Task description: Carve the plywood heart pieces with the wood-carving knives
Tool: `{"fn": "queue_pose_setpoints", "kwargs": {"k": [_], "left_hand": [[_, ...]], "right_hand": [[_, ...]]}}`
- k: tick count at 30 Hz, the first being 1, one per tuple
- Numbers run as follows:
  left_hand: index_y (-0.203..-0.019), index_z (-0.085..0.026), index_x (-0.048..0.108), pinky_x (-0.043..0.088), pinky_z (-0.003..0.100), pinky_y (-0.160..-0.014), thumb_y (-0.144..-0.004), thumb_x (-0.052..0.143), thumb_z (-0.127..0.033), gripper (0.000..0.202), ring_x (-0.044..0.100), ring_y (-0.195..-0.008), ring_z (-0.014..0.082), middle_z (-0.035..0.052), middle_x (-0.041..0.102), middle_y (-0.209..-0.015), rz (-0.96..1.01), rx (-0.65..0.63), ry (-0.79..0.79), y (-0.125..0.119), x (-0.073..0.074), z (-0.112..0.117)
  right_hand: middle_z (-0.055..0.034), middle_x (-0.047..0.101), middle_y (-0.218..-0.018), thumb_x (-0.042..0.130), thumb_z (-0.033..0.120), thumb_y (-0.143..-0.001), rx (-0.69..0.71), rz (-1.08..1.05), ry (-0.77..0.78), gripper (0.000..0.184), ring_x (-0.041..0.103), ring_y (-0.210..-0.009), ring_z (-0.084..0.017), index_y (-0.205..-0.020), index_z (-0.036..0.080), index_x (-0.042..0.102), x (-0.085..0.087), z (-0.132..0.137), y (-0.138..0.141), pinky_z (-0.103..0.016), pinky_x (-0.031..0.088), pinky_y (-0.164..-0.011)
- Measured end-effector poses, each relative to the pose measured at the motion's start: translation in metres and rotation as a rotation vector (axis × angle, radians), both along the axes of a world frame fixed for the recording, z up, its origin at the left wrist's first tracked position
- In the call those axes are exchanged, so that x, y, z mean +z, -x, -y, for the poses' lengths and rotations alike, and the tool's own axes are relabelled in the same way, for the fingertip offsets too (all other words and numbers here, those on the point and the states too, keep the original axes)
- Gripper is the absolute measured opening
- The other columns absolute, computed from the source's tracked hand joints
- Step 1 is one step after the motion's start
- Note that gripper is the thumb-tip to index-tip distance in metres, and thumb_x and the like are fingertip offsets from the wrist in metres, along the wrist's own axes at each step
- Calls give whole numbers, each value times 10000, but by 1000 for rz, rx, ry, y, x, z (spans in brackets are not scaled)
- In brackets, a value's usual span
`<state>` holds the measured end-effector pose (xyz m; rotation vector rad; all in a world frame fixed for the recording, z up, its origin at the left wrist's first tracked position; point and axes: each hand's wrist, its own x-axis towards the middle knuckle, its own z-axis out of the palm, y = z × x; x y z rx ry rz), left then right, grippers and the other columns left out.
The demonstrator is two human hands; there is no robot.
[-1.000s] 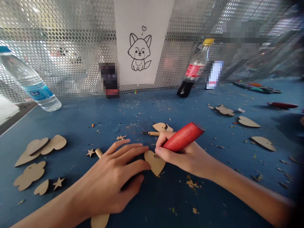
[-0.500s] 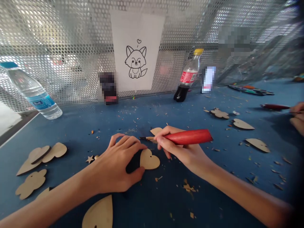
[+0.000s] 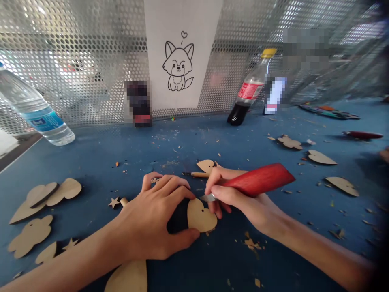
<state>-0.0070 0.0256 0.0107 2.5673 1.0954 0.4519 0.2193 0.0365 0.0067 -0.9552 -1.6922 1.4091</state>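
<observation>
My left hand grips a black rounded object with a flat wooden heart cutout against it, the thumb along the lower edge. My right hand is shut around a carving knife with a thick red wooden handle. Its small steel blade lies at the heart's upper edge, close to the notch. A wooden cutout and a slim wooden-shafted tool lie just beyond my right fingers.
Wooden cutouts and a small star lie left on the blue workbench, among scattered shavings. A large cutout sits below my left wrist. Bottles stand against a perforated metal screen, and a co-worker's hand shows at the right edge.
The knife blade has come down onto the heart's upper edge, and the handle now points right and slightly up. The heart sits further right, and the co-worker's hand has mostly left view.
</observation>
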Motion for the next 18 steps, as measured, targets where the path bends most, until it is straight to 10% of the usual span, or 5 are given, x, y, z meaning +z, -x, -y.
{"fn": "queue_pose_setpoints", "kwargs": {"k": [18], "left_hand": [[-1241,-228,606,294,517,-1089,-845,644,-373,423,618,-1154,297,69,663,-1201,7,-97,-174,3,-4,2]], "right_hand": [[36,505,-588,599,187,-781,-14,130,-138,153,444,-542,-116,-648,206,525,0,1,3,-284,341,-526]]}}
